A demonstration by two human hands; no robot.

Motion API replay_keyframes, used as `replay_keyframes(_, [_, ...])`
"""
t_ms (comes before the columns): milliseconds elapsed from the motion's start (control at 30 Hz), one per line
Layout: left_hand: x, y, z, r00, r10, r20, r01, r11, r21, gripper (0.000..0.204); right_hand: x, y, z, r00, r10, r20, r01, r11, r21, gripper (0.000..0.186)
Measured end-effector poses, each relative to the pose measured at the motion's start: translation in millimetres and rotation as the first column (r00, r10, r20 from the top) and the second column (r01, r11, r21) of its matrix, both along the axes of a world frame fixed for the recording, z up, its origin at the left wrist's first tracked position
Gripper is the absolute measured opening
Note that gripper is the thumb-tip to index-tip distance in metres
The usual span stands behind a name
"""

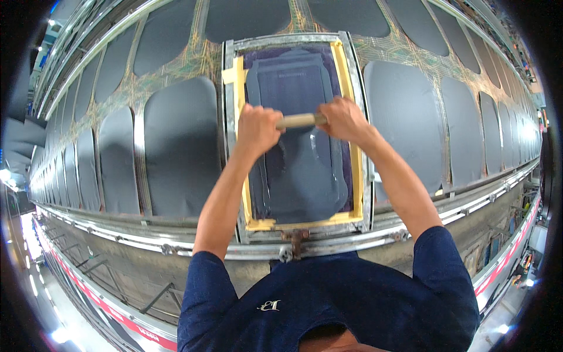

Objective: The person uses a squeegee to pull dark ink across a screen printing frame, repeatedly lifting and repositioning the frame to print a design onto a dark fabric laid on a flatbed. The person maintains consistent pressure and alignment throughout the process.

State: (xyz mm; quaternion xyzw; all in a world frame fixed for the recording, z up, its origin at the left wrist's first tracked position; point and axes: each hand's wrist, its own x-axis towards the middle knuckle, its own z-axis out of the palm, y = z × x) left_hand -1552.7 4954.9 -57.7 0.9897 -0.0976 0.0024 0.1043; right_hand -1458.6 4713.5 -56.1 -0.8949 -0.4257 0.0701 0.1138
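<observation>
The left hand (258, 130) is grasping one end of a pale, wooden-looking squeegee (300, 121), its fingers wrapping over the bar, and the right hand (347, 120) is gripping the other end, looking slightly blurred. The squeegee is spanning the upper-middle part of a rectangular screen-printing frame (227, 117), lying crosswise over the mesh, with a stretch of bar showing between the two fists. Dark grey, glossy ink (305, 182) is coating the mesh below and above the bar, catching light in small streaks. Yellow tape (243, 193) is lining the inner edges of the frame, and one piece is sticking out over its left side near the top. The metal frame is sitting on a long worktop (198, 47), where rows of black, round-cornered panels (179, 146) are lying to both sides and beyond. A metal rail (384, 238) is running along the near edge, and a rusty bracket (295, 237) is standing at the frame's near end. Both forearms are reaching forward from short navy sleeves (443, 264).
</observation>
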Motion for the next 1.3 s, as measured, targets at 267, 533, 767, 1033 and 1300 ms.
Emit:
replay_keyframes(267, [184.7,73.2,-5.5,0.998,0.061,0.023,-0.06,0.998,-0.025,0.038,185.3,75.3,6.9,0.992,-0.072,-0.108,0.063,0.994,-0.085,0.028])
replay_keyframes(533, [207.7,73.5,-2.7,0.981,0.137,-0.136,-0.149,0.986,-0.081,0.04,212.2,84.3,-9.3,0.98,-0.081,-0.185,0.07,0.996,-0.064,0.033])
replay_keyframes(767, [144.1,48.7,-12.8,0.992,0.074,-0.098,-0.082,0.994,-0.078,0.033,150.8,55.9,-25.9,0.998,-0.022,-0.058,0.016,0.995,-0.095,0.029])
replay_keyframes(1033, [-81.9,-37.0,-15.1,0.999,0.028,-0.023,-0.03,0.995,-0.095,0.02,-79.8,-29.5,-6.6,0.994,-0.028,-0.103,0.017,0.994,-0.104,0.029])
replay_keyframes(1300, [-190.7,-74.1,-12.1,0.985,0.108,0.134,-0.081,0.977,-0.196,0.024,-140.3,-76.3,16.4,0.869,-0.225,-0.44,0.366,0.892,0.266,0.055])
